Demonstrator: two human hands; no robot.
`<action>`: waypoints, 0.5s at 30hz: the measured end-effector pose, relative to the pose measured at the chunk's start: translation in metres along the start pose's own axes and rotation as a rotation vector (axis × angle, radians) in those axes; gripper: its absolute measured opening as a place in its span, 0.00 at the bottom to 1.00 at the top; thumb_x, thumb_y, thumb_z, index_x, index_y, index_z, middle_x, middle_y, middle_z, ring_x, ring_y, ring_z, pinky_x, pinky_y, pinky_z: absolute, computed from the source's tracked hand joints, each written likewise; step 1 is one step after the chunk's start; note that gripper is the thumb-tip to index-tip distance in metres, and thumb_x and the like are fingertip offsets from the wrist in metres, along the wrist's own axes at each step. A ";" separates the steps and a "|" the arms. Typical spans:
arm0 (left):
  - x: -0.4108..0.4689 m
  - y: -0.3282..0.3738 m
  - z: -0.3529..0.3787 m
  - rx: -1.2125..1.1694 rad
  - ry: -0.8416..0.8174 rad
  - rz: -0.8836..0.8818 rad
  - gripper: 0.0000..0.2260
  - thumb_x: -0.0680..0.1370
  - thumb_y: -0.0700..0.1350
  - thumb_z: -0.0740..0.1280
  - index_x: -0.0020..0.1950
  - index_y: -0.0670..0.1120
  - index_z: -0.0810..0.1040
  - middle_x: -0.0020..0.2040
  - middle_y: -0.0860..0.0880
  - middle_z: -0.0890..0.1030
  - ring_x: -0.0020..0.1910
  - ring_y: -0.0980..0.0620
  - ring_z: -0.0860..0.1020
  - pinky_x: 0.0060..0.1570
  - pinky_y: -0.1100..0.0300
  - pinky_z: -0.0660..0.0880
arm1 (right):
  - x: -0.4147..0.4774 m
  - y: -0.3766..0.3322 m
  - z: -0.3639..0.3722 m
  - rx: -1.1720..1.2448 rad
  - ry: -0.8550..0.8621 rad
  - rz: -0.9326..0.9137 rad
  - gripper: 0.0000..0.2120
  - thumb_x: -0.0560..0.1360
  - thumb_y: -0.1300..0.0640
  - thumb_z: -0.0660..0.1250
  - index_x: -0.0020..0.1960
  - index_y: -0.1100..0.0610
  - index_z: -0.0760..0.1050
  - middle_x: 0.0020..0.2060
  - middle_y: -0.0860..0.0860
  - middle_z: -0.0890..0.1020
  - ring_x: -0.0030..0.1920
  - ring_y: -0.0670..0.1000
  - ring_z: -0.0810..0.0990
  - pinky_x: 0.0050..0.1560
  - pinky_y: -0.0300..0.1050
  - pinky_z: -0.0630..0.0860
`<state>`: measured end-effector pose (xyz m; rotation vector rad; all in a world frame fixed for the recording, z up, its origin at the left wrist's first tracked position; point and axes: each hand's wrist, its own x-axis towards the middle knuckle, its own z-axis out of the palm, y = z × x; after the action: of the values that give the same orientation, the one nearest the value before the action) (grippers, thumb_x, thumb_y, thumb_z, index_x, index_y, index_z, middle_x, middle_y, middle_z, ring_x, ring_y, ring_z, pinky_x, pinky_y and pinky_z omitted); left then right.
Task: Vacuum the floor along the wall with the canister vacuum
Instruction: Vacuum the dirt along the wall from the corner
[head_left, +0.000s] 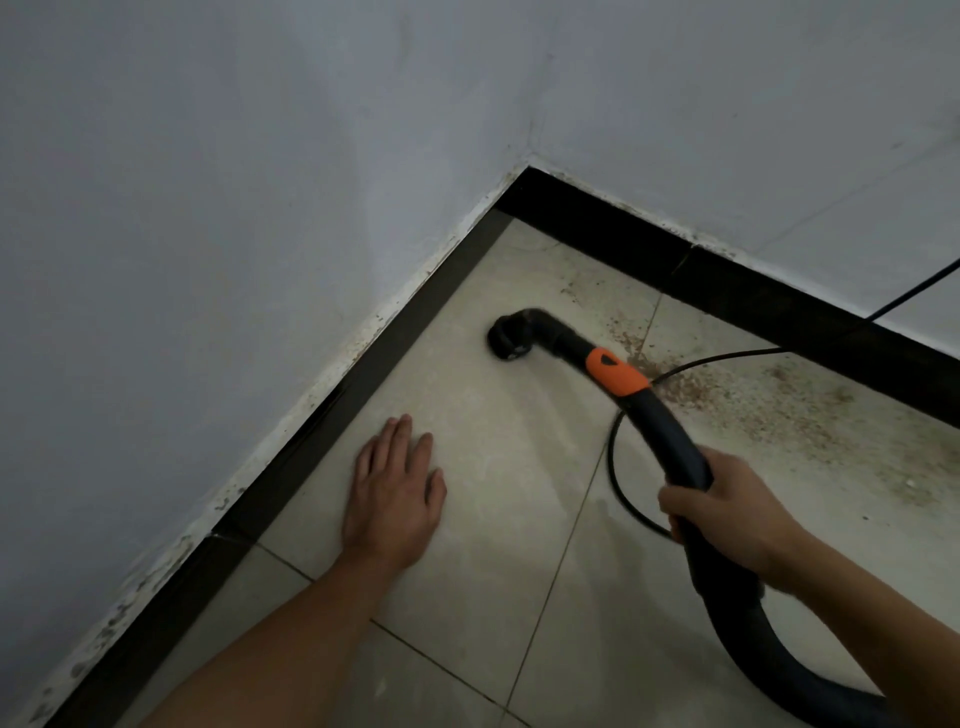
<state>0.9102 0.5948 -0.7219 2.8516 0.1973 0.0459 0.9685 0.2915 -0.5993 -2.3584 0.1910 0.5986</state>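
While the fingers (688, 499) of the right hand (727, 512) were curled tightly round the black vacuum hose (670, 441), gripping it some way behind its orange collar (615, 371), the left hand (395, 493) lay palm down on the floor (519, 519), its fingers straight and close together, holding nothing. Past the collar the hose bent into a round black nozzle (511, 338), which was down on the tiles near the corner, apart from the black skirting (363, 374). A thin black cord (615, 457) looped on the floor beneath the hose and ran up towards the right-hand wall (779, 130). Brown grit (737, 400) lay scattered along that wall's skirting, just beside the collar.
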 end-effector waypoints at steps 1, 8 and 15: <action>0.000 0.000 0.000 -0.001 0.002 0.001 0.24 0.77 0.51 0.53 0.65 0.40 0.77 0.69 0.37 0.72 0.70 0.41 0.69 0.67 0.45 0.67 | -0.010 0.006 0.001 -0.034 -0.022 -0.009 0.08 0.72 0.62 0.72 0.47 0.56 0.74 0.29 0.55 0.83 0.29 0.54 0.83 0.33 0.48 0.80; 0.000 0.000 0.000 -0.004 -0.005 -0.007 0.25 0.77 0.52 0.52 0.65 0.40 0.76 0.69 0.37 0.72 0.71 0.41 0.68 0.67 0.45 0.67 | -0.062 0.042 0.018 -0.118 0.045 0.048 0.09 0.69 0.61 0.73 0.44 0.52 0.74 0.28 0.53 0.82 0.28 0.52 0.81 0.35 0.51 0.78; 0.002 0.004 -0.003 0.026 -0.011 -0.009 0.26 0.76 0.52 0.50 0.63 0.40 0.77 0.67 0.36 0.73 0.68 0.39 0.70 0.66 0.44 0.67 | -0.044 0.050 0.014 -0.027 0.262 0.158 0.08 0.71 0.58 0.73 0.45 0.53 0.73 0.30 0.53 0.83 0.31 0.54 0.83 0.36 0.51 0.80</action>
<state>0.9130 0.5917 -0.7180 2.8760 0.2107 0.0263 0.9103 0.2617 -0.6174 -2.4583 0.4926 0.3641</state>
